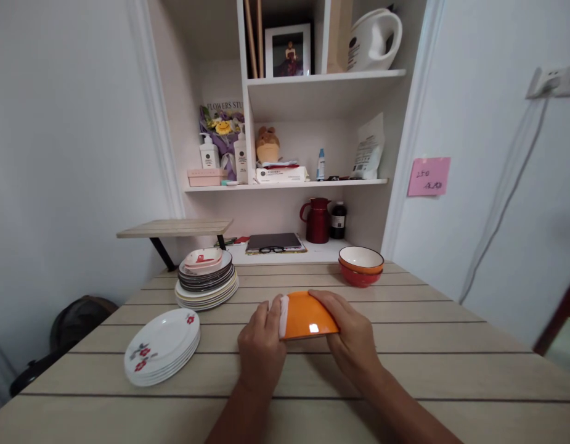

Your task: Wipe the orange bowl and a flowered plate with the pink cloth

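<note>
An orange bowl (307, 316) is held tilted above the middle of the table, its glossy outer side toward me. My right hand (354, 333) grips it by the right side, fingers over the top edge. At the bowl's left end, my left hand (264, 336) is closed on a folded white cloth (283, 316) that presses against the rim. Whether the cloth is fabric or tissue, I cannot tell. The bowl's inside is turned away from view.
White plates with red flowers (164, 345) are stacked at left. Behind them stands a taller stack of plates (206, 290) topped by small square dishes (203, 260). Two nested bowls (361, 274) sit at back right. Beyond are a closed laptop (273, 242), glasses (272, 250) and a red jug (317, 221).
</note>
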A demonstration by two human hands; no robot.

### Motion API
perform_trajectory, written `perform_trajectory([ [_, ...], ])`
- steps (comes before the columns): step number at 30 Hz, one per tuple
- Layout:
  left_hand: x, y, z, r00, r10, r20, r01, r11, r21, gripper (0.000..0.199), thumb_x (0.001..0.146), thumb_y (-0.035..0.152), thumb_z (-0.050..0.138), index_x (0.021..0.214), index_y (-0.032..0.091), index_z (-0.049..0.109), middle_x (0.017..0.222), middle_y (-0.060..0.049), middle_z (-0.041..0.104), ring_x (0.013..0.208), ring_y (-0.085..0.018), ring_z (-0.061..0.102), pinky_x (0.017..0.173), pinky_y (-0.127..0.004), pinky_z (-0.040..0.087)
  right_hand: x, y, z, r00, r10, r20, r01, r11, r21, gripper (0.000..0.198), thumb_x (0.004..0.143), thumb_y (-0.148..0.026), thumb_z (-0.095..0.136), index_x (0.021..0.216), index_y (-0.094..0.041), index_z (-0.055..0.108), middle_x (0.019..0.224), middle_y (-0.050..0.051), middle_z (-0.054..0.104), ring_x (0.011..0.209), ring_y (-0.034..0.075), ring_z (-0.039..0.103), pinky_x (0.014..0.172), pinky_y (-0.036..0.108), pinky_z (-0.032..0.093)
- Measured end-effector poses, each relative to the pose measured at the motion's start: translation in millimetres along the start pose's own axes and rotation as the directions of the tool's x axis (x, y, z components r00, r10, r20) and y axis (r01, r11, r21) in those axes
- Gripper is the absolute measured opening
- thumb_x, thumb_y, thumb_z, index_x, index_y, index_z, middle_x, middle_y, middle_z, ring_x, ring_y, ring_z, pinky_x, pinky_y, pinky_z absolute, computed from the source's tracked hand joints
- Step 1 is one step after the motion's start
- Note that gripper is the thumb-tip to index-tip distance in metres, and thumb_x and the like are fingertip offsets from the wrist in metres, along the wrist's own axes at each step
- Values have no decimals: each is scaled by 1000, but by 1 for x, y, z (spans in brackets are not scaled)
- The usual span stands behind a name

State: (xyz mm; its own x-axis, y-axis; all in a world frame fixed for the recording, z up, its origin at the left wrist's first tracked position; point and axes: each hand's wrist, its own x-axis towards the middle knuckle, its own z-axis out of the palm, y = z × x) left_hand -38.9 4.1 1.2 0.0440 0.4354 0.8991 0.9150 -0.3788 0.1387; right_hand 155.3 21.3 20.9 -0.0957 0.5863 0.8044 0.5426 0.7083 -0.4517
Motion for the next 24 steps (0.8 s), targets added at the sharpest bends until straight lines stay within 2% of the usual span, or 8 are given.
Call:
perform_trajectory([
  [4, 5, 8, 0, 978, -203, -42, 189, 958, -217, 51, 79, 5, 57, 126, 23, 67, 108, -9, 75, 99, -26, 74, 84, -33, 59, 0, 4, 4, 987, 163, -4, -158, 963, 219, 48, 82, -14, 46, 121, -24, 73, 118, 4, 79, 110, 26, 74, 96, 39, 59],
  [10, 5, 18, 9, 844, -513, 154, 516, 701, -492, 45, 80, 17, 60, 124, 20, 69, 119, -12, 77, 110, -29, 73, 94, -38, 57, 0, -1, 17, 932, 359, -59, -294, 838, 459, 33, 96, -35, 55, 121, -22, 73, 121, 9, 77, 118, 30, 69, 101, 42, 57],
  [13, 2, 29, 13, 758, -546, 357, 650, 583, -488, 31, 89, 27, 59, 114, 22, 76, 104, -9, 82, 98, -28, 76, 84, -34, 57, -2, -2, 22, 875, 477, -84, -383, 786, 485, 37, 99, -41, 54, 124, -20, 71, 112, 10, 79, 110, 32, 73, 91, 42, 62],
  [16, 0, 32, 13, 686, -562, 462, 725, 578, -375, 28, 92, 38, 58, 87, 21, 80, 82, -12, 81, 81, -30, 77, 70, -34, 55, -2, -1, 24, 845, 534, -18, -458, 741, 492, 37, 99, -47, 54, 117, -19, 72, 105, 10, 80, 103, 33, 75, 78, 40, 64],
  [18, 1, 27, 10, 706, -580, 406, 705, 630, -325, 28, 91, 35, 57, 85, 20, 80, 81, -13, 81, 81, -31, 77, 70, -35, 55, -1, 0, 24, 868, 493, 62, -460, 749, 477, 35, 98, -47, 56, 115, -20, 72, 109, 12, 79, 104, 33, 75, 76, 40, 64],
  [20, 2, 18, 4, 784, -528, 327, 618, 714, -328, 25, 86, 26, 59, 98, 21, 80, 92, -12, 82, 89, -31, 78, 77, -36, 56, 2, 0, 21, 903, 421, 88, -413, 792, 450, 35, 95, -43, 59, 120, -21, 70, 117, 12, 78, 105, 32, 74, 77, 40, 64],
  [22, 3, 10, -1, 863, -421, 279, 497, 806, -322, 37, 79, 21, 62, 113, 22, 77, 104, -10, 82, 97, -31, 77, 84, -37, 58, 5, -1, 17, 924, 378, 54, -365, 834, 413, 43, 91, -37, 62, 131, -22, 64, 120, 11, 77, 100, 30, 75, 78, 40, 63],
  [24, 3, 5, -2, 906, -350, 239, 408, 871, -275, 42, 79, 21, 64, 119, 22, 74, 107, -11, 81, 99, -31, 77, 85, -37, 59, 7, -2, 12, 932, 362, -14, -334, 873, 355, 51, 87, -31, 63, 138, -23, 59, 119, 10, 77, 94, 27, 76, 77, 38, 62],
])
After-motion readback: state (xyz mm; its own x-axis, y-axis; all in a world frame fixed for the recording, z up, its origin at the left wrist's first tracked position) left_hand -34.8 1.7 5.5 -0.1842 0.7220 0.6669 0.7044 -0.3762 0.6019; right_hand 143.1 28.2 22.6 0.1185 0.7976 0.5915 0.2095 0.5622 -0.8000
